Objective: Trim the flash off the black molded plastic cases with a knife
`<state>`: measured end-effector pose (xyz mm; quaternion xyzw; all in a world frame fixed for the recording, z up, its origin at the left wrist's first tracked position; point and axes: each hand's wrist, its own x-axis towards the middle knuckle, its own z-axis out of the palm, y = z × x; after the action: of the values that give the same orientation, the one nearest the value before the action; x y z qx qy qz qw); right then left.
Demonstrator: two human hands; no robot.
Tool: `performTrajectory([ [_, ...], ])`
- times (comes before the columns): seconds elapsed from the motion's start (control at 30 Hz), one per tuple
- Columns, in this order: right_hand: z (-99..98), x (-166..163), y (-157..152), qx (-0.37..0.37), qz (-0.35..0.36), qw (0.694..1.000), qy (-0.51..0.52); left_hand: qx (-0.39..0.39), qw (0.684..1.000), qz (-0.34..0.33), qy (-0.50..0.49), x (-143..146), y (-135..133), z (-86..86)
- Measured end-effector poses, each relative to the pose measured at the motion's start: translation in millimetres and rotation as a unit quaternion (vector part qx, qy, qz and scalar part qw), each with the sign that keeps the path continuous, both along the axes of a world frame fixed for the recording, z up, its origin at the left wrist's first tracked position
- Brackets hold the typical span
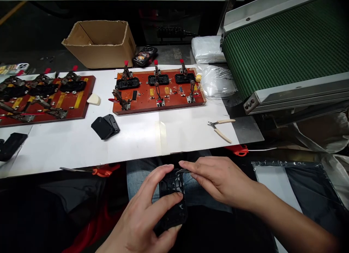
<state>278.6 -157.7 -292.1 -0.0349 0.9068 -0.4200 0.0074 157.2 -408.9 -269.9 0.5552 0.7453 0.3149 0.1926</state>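
My left hand (148, 209) is closed round a black plastic housing (173, 215), holding it over my lap below the table's front edge. The housing's ribbed inner side faces up, and my left thumb lies across it. Pinched in the fingers of my right hand (218, 178) is a small thin blade (183, 171), mostly hidden by them. Its pointed end lies at the housing's far right edge; whether it touches I cannot tell. On the white-covered table stands a red-brown clamp fixture (160, 107) with black parts (158, 79) set in it.
Two stacked black covers (105, 127) lie left of centre, cutting pliers (219, 129) at the right. Farther back are a second clamp fixture (89, 93), a cardboard box (109, 55), a phone (145, 56) and plastic bags (215, 82). A green conveyor (286, 45) rises at the right.
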Motion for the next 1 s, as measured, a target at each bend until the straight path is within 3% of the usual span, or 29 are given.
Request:
performTrajectory([
  [0.5,9.3,1,6,-0.047,0.031,0.996,-0.07,0.014,1.0,0.017,-0.02,-1,-1,-4.3],
  [0.73,0.9,-10,-14,-0.243,-0.131,0.953,-0.126,0.025,0.999,0.015,-0.022,4,7,0.6],
  [0.9,-18.1,-11,-27,-0.438,-0.167,0.873,-0.131,0.039,0.997,0.053,-0.039,3,6,-0.4],
  [1.0,-24.3,-2,-40,-0.488,-0.178,0.843,-0.139,0.044,0.995,0.081,-0.023,6,5,-5.5],
])
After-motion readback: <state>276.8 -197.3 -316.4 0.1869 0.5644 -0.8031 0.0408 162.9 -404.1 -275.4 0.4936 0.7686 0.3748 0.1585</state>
